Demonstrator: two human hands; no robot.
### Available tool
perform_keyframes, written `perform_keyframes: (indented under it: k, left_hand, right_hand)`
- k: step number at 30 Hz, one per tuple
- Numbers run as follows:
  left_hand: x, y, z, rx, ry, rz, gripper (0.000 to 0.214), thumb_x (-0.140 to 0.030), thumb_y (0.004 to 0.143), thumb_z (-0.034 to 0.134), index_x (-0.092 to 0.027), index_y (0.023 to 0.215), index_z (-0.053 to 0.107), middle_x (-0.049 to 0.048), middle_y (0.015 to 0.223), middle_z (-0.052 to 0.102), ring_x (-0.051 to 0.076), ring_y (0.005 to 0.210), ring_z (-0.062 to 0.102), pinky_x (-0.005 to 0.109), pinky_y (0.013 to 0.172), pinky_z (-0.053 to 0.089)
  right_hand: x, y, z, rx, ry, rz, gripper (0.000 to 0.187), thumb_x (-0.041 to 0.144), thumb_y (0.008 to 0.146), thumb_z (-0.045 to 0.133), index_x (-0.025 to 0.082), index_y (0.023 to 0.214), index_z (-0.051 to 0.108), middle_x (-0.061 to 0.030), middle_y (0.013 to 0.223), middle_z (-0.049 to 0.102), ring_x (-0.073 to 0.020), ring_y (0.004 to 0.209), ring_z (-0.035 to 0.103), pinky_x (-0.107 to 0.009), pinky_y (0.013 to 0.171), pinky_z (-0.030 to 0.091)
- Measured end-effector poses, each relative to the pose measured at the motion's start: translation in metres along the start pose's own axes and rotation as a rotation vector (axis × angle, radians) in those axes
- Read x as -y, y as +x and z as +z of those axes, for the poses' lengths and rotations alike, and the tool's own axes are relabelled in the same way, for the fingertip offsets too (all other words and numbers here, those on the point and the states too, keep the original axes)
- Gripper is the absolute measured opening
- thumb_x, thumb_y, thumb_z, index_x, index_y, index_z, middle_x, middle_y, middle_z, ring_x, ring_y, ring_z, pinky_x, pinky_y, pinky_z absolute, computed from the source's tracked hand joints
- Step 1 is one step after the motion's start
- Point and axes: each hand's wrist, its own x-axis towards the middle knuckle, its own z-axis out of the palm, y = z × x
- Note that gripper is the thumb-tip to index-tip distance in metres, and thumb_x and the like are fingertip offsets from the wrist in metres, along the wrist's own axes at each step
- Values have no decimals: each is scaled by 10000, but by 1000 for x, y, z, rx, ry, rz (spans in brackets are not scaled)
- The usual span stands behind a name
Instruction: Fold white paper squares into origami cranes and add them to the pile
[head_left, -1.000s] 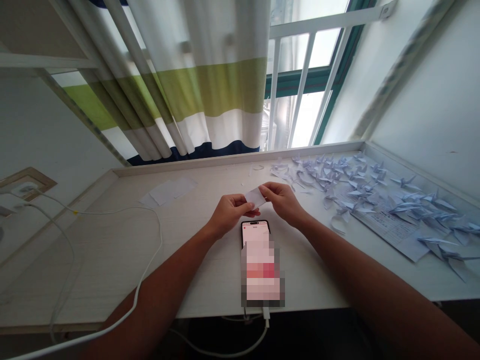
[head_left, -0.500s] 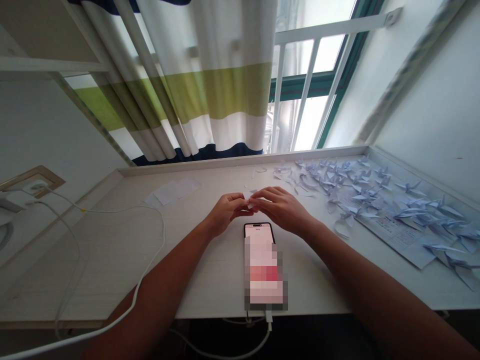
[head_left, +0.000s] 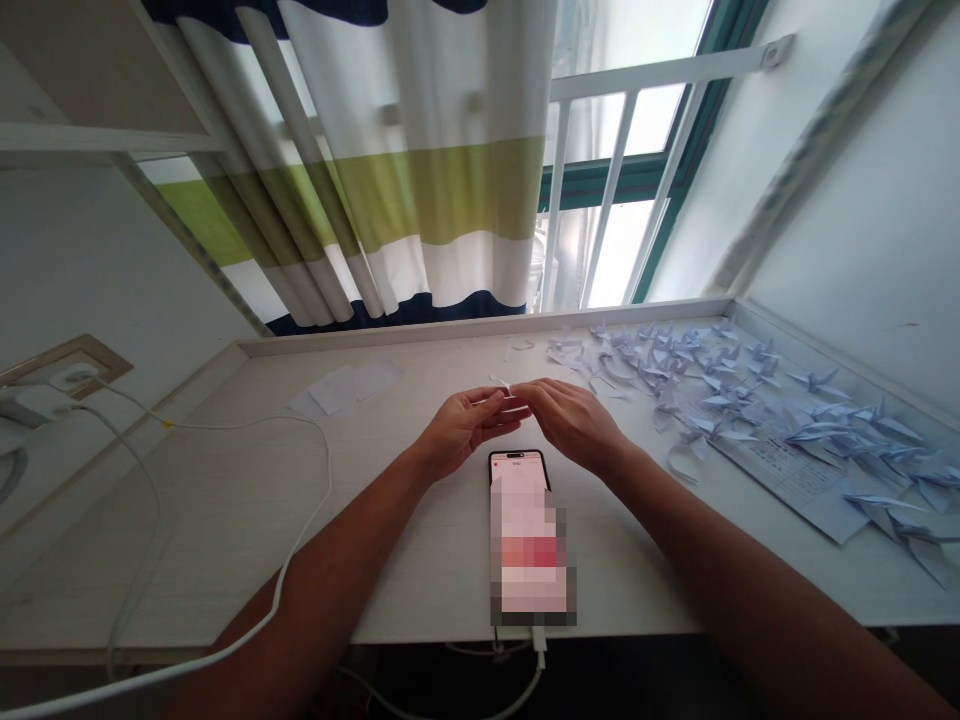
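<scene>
Between my fingertips is a small piece of white folded paper (head_left: pixel 504 384), mostly covered, with only a thin edge showing above them. My left hand (head_left: pixel 465 430) pinches it from the left, thumb against the fingers. From the right, my right hand (head_left: pixel 568 418) closes on the same paper, its fingers bent over and meeting the left fingertips. Just below both hands a phone (head_left: pixel 521 510) lies face up on the white desk (head_left: pixel 420 560), its screen partly blurred out.
Many folded paper cranes (head_left: pixel 697 370) cover the desk's right side, some over a printed sheet (head_left: pixel 810 490). Loose white paper pieces (head_left: pixel 337 388) lie at the back left. A white cable (head_left: pixel 328 470) loops across the left, over my left forearm. A raised rim (head_left: pixel 390 333) borders the back.
Both hands stay together but the fingers have shifted around the paper. Its flat white face showed earlier; now a thin edge sticks up. The view has tilted slightly.
</scene>
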Motion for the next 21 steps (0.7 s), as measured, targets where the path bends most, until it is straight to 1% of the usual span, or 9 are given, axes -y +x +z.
perform_keyframes:
  k: [4,6,11,16,18,21]
  left_hand:
    - [1,1,1,-27,-31,-3,278,-276,886,778,-89,1085,726,157,1110,777,236,1051,746,432,1080,500]
    - [3,1,2,-32,-45,-7,278,-280,882,784,-92,1076,724,150,1088,779,229,1023,752,432,1071,506]
    - [5,1,3,-5,-71,-24,269,-279,887,780,-115,1087,705,138,1100,771,237,1043,748,451,1074,507]
    - [2,1,1,6,-94,-22,213,-196,877,774,-121,1063,700,116,1056,776,224,1010,755,452,1071,516]
    - [2,1,-1,13,-95,-9,222,-178,874,769,-123,1080,704,108,1037,779,215,988,758,452,1070,520]
    - [3,2,-5,38,-83,7,251,-195,881,766,-124,1114,704,122,1060,779,230,1012,758,460,1069,522]
  right_hand:
    - [2,1,0,-20,21,-10,187,137,1050,437,181,1178,566,-100,982,756,-214,885,718,-363,765,598]
    - [3,1,0,-33,29,-17,172,154,1053,446,185,1180,558,-100,980,753,-211,869,715,-359,748,599]
    - [5,-1,0,-67,70,8,178,137,1036,483,185,1198,538,-106,971,745,-209,825,711,-333,687,588]
    - [6,-1,1,-101,126,28,224,148,1022,527,202,1239,537,-96,967,737,-217,847,710,-333,703,595]
    - [5,-1,2,-95,158,47,233,156,1019,539,202,1248,549,-98,983,733,-219,862,710,-337,712,598]
    - [5,0,2,-119,235,123,174,179,1014,564,209,1182,596,-87,976,730,-211,855,714,-336,713,601]
